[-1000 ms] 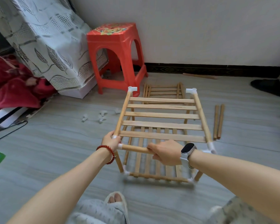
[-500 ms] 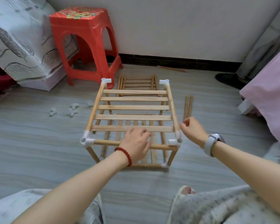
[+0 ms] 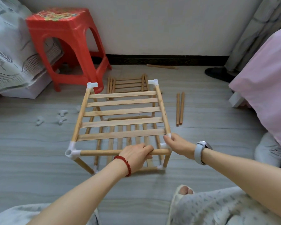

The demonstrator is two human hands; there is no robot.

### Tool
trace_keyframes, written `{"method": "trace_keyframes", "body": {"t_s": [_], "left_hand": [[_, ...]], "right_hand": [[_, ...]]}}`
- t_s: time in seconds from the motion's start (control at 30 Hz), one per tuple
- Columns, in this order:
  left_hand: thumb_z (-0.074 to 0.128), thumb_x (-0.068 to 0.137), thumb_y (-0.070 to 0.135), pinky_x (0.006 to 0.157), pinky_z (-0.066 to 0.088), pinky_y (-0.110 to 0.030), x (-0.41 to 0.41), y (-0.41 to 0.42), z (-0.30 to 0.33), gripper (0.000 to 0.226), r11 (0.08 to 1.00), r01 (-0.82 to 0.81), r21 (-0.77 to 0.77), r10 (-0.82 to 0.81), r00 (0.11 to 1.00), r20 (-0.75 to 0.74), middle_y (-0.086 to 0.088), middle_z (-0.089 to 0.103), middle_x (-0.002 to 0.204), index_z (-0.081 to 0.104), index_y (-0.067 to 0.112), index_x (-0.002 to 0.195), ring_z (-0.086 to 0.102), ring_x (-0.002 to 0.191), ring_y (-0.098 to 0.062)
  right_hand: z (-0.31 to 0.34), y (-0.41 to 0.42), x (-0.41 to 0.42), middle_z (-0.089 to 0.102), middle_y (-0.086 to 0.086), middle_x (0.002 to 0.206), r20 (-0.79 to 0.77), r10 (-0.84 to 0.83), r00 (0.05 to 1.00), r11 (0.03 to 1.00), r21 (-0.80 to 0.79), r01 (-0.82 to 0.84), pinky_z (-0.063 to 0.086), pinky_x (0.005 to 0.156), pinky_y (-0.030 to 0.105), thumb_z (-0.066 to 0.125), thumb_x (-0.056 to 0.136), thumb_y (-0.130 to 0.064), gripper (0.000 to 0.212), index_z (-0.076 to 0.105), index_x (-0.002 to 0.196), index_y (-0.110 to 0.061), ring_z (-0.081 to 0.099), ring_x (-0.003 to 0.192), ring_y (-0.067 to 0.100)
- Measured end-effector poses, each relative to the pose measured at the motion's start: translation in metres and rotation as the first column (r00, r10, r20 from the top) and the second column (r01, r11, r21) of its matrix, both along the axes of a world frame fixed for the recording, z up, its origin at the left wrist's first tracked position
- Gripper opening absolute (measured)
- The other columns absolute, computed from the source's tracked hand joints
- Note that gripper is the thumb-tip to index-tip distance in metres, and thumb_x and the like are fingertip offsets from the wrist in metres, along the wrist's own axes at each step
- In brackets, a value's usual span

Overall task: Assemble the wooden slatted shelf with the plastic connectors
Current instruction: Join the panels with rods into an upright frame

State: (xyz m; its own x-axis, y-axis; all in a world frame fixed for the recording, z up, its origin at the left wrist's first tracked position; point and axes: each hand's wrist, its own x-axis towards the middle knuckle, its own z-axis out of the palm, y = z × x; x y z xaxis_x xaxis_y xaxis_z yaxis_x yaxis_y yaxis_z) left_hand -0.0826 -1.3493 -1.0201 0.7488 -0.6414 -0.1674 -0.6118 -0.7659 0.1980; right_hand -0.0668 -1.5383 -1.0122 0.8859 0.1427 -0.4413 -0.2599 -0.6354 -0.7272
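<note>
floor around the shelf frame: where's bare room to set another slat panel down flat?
Bare floor left of the shelf frame, nearer than the loose plastic connectors. Another bare strip lies between the two loose dowels and the pink bedding. Crowded: behind the frame, where a spare slat panel lies beside the red stool.

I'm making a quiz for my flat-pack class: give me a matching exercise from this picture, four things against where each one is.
Things:
1. left hand
2. right hand
3. loose dowel pair
4. spare connectors

Places:
A. on the floor, left of the shelf
B. gripping the near top rod
C. on the floor, right of the shelf
D. at the near right top corner connector

Pairs: 1-B, 2-D, 3-C, 4-A
</note>
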Motion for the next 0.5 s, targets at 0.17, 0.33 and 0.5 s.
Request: {"method": "trace_keyframes", "body": {"t_s": [0.17,0.33,0.5], "left_hand": [[0.035,0.101,0.034,0.071,0.044,-0.034,0.0,-0.008,0.004,0.025,1.0,0.004,0.017,-0.002,0.993,-0.122,-0.004,0.056,0.101,0.05,0.019,0.115,0.057,0.09,-0.024],[0.038,0.095,0.05,0.092,0.029,-0.03,0.019,-0.011,0.012,0.04,0.998,-0.058,-0.014,0.059,0.995,0.086,0.002,0.047,0.121,0.055,0.026,0.123,0.039,0.114,-0.015],[0.032,0.098,0.048,0.114,0.008,-0.048,0.047,-0.032,0.002,0.055,0.984,-0.098,0.146,0.082,0.99,0.115,0.0,0.01,0.156,0.013,0.035,0.148,0.007,0.143,-0.025]], "right_hand": [[0.001,-0.004,-0.003,0.028,-0.001,0.067,0.048,0.003,0.999,0.999,-0.039,-0.001,0.027,0.059,0.028,0.029,0.101,-0.025,0.034,0.028,0.068,-0.019,0.026,0.06,0.011],[-0.001,0.001,-0.004,0.055,0.015,0.089,-0.046,-0.231,0.972,0.973,0.011,0.232,0.045,0.086,0.038,0.038,0.1,-0.028,0.043,0.058,0.105,0.01,0.052,0.085,0.024],[-0.007,0.004,0.0,0.045,0.001,0.072,-0.056,-0.257,0.965,0.966,-0.019,0.256,0.036,0.069,0.03,0.04,0.097,-0.027,0.032,0.047,0.069,-0.013,0.043,0.068,0.015]]}}
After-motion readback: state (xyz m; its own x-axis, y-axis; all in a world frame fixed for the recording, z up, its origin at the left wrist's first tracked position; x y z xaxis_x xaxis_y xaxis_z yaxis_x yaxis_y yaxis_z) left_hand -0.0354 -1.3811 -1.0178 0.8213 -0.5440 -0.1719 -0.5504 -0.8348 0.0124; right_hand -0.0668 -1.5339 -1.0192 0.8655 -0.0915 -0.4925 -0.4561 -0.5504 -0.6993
